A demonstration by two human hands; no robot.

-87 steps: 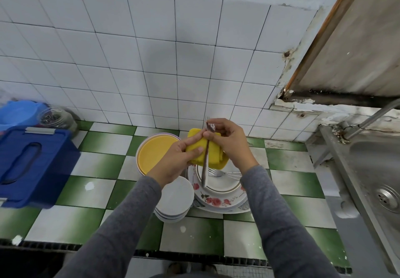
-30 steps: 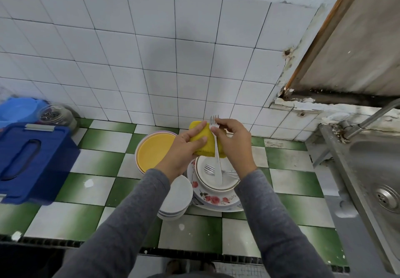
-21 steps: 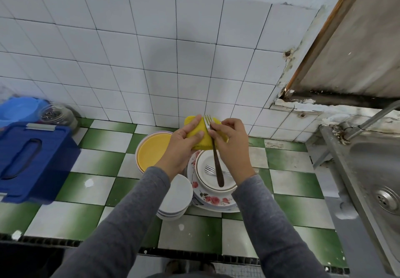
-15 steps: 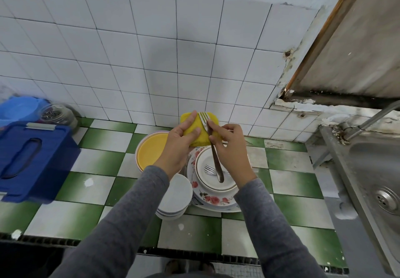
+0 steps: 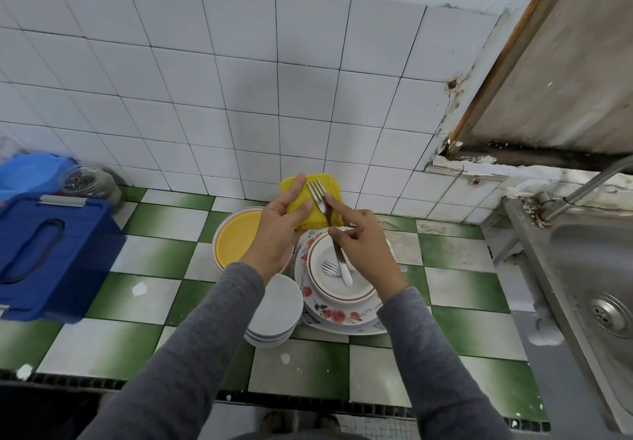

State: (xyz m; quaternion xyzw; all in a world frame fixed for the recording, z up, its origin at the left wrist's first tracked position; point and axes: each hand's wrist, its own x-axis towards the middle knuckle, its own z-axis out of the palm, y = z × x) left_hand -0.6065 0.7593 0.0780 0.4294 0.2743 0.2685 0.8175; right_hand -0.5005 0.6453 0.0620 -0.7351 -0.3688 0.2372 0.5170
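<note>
Nearest, by counter edge: stack of white bowls [image 5: 272,306], just beside flowered plates [image 5: 342,318] on its right. On top plate, a spare fork [image 5: 329,267], tines only in view, rest hidden under the wrist.

Just above: R hand [image 5: 364,251], pinching fork [image 5: 318,194] on the handle w/ thumb & middle finger, index straight & pressing the neck; other fingers loosely curled, nothing in them. Fork held in the air over the plates, handle end down, tines up & flat against yellow sponge [image 5: 313,218]. L hand [image 5: 277,234] curled round sponge, thumb in front, backing the tines.

Behind L hand: yellow plate [image 5: 236,241]. Further off: blue box [image 5: 51,251] far left, sink [image 5: 582,268] far right, both well apart from the work.

Risks, as a guess:
- Light pinch, so a slip if soapy, then a drop onto crockery & poss. a chip.
- Tines snagging sponge if dragged against the points.
- L thumb close to tines, so a jab on too hard a stroke.
- Bowl stack near sleeve & edge, so a knock from a forearm.
</note>
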